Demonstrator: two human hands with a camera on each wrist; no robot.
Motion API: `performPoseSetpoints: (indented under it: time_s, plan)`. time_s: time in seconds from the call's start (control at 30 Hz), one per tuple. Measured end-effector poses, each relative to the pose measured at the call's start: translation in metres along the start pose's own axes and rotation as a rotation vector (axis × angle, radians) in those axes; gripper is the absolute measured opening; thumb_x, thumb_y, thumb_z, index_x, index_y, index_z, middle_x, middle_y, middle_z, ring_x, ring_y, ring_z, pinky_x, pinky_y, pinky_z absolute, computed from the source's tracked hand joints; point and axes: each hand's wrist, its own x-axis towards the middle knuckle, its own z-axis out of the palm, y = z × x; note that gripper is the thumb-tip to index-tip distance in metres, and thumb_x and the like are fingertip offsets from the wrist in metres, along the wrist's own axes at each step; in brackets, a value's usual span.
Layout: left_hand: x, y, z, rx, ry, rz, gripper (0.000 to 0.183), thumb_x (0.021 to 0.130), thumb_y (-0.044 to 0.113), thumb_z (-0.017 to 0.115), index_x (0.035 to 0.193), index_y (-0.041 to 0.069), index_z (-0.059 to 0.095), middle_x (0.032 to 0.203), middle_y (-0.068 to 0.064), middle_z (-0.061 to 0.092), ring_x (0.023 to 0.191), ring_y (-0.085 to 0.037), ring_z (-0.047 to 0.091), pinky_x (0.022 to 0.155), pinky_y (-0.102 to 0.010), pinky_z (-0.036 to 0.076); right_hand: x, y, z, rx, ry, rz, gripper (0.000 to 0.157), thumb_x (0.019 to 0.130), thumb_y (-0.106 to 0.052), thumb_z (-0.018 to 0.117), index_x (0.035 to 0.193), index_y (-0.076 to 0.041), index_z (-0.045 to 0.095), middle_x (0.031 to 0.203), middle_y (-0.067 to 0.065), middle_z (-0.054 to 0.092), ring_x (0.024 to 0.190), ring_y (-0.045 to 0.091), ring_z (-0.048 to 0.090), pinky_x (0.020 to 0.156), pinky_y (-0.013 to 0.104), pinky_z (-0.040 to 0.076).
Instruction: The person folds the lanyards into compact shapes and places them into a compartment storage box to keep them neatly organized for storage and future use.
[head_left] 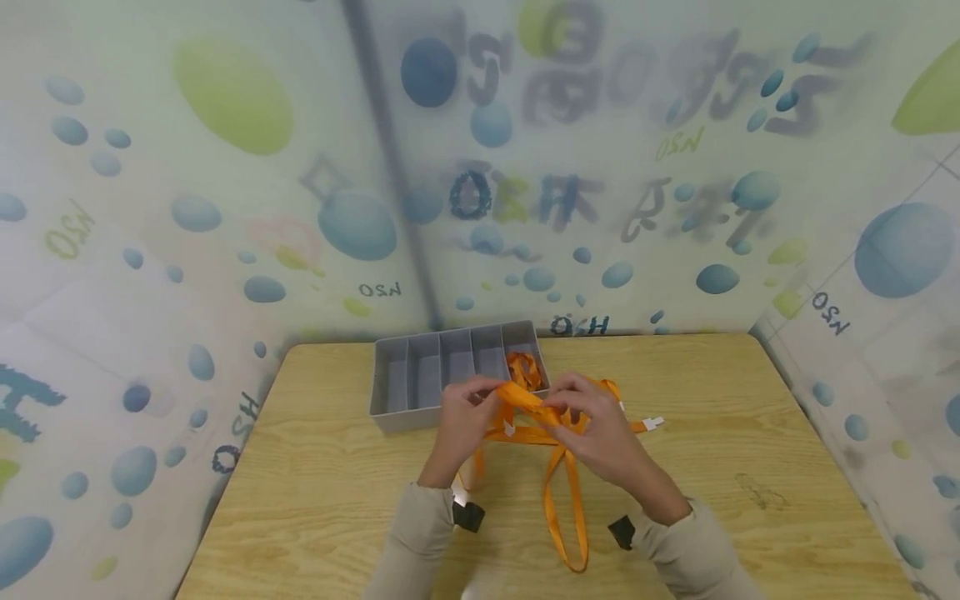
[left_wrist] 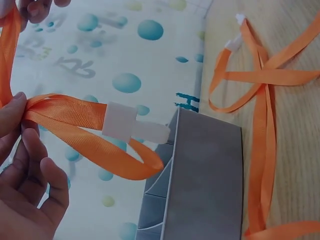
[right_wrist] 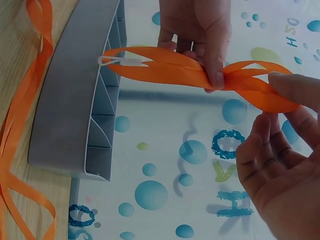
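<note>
Crosswise, the orange lanyard [head_left: 528, 402] runs from left hand [head_left: 467, 418] to right hand [head_left: 602, 432], each grip pinching it.

Finely ribbed cloth lanyard [left_wrist: 75, 111], smooth matt plastic tray [left_wrist: 207, 175], wood-grained tabletop [head_left: 322, 483].

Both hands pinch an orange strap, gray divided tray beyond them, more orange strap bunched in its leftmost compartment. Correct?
Wrong compartment: the head view shows the bunched strap in the rightmost one of the gray divided tray. The rest stands: left hand and right hand pinch an orange strap, with the tray beyond them.
</note>
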Motion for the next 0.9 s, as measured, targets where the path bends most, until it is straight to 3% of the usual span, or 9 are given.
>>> performPoseSetpoints:
  time_s: [0.3, 0.63, 0.77, 0.9]
  plan:
    - [0.006, 0.012, -0.004, -0.032, 0.006, -0.029, 0.016, 0.086, -0.011, 0.06, 0.093, -0.01, 0.074, 0.085, -0.02, 0.072, 0.064, -0.012, 0.057, 0.055, -0.02, 0.046, -0.005, 0.0, 0.012, 0.017, 0.053, -0.029, 0.02, 0.079, 0.003, 0.08, 0.094, -0.009, 0.073, 0.091, 0.004, 0.068, 0.068, 0.01, 0.053, 0.055, 0.029, 0.047]
    - [0.012, 0.022, -0.005, -0.071, 0.014, -0.001, 0.015, 0.089, -0.012, 0.061, 0.096, -0.011, 0.073, 0.088, -0.02, 0.071, 0.075, -0.018, 0.062, 0.067, -0.024, 0.053, -0.01, -0.006, 0.021, 0.118, 0.186, 0.136, 0.011, 0.081, 0.006, 0.074, 0.087, -0.002, 0.071, 0.073, -0.001, 0.065, 0.059, 0.008, 0.052, 0.05, 0.027, 0.047]
    - [0.015, 0.025, -0.005, -0.063, 0.028, 0.025, 0.013, 0.088, -0.011, 0.062, 0.095, -0.011, 0.073, 0.087, -0.022, 0.071, 0.073, -0.015, 0.061, 0.066, -0.023, 0.052, -0.011, -0.004, 0.026, 0.082, 0.237, 0.06, 0.021, 0.075, 0.011, 0.078, 0.088, -0.006, 0.071, 0.073, 0.001, 0.064, 0.058, 0.012, 0.052, 0.047, 0.029, 0.046]
    - [0.018, 0.027, -0.006, -0.065, 0.032, 0.012, 0.011, 0.091, -0.006, 0.065, 0.096, -0.012, 0.073, 0.089, -0.022, 0.072, 0.074, -0.01, 0.059, 0.066, -0.022, 0.05, -0.011, -0.001, 0.03, -0.035, 0.238, -0.075, 0.029, 0.072, 0.012, 0.081, 0.092, -0.007, 0.071, 0.09, 0.004, 0.066, 0.071, 0.016, 0.056, 0.053, 0.027, 0.047]
